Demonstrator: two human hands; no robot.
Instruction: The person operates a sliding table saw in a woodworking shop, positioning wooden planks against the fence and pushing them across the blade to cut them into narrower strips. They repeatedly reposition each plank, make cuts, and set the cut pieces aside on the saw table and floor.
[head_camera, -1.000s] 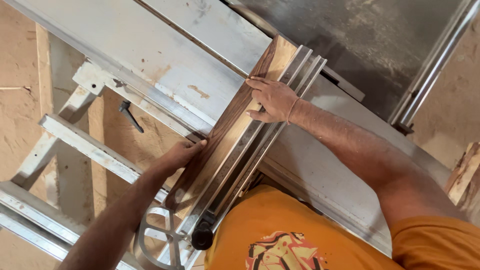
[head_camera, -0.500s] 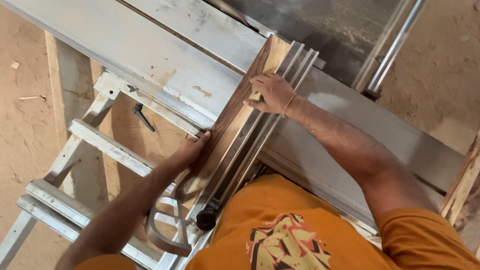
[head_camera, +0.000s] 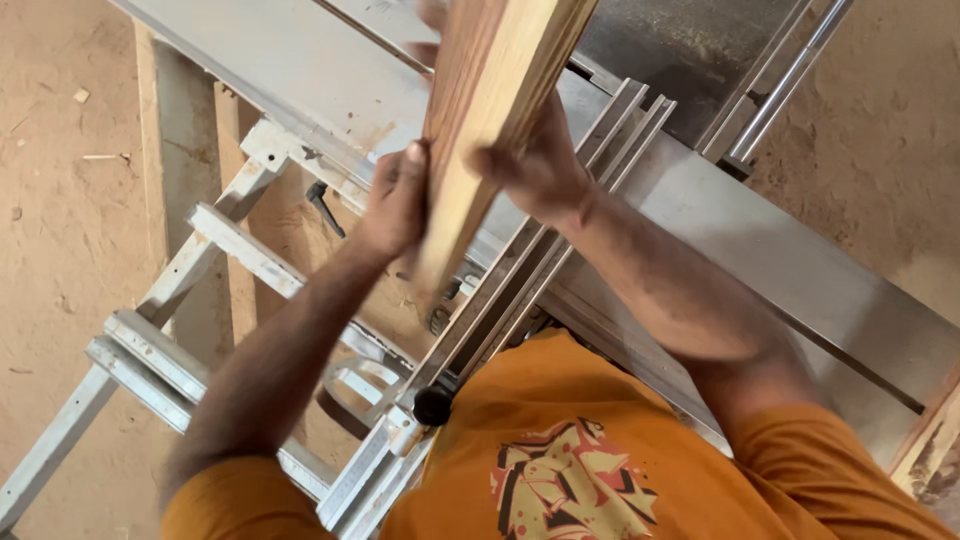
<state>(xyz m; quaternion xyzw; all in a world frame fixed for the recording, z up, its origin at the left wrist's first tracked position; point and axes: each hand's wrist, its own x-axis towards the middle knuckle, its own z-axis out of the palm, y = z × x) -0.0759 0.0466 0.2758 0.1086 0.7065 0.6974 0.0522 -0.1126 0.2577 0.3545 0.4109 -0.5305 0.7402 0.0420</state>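
Note:
A long wooden board (head_camera: 490, 110) with a darker top face and a pale edge is raised off the machine and tilted toward the camera. My left hand (head_camera: 395, 200) grips its left side near the lower end. My right hand (head_camera: 535, 170) clasps its right side, fingers wrapped on the pale edge. Below the board runs the grey metal fence rail (head_camera: 520, 280) of a sliding table saw, ending at a black knob (head_camera: 433, 405).
The grey saw table (head_camera: 300, 60) stretches across the top, with a dark dusty surface (head_camera: 680, 50) behind it. A metal support frame (head_camera: 200, 300) stands at the left over a sawdust-covered floor (head_camera: 60, 200). A stack of wood pieces (head_camera: 935, 460) shows at the right edge.
The board lay flat against the fence rail under both hands before. Now both hands have lifted it up off the machine, close to the camera.

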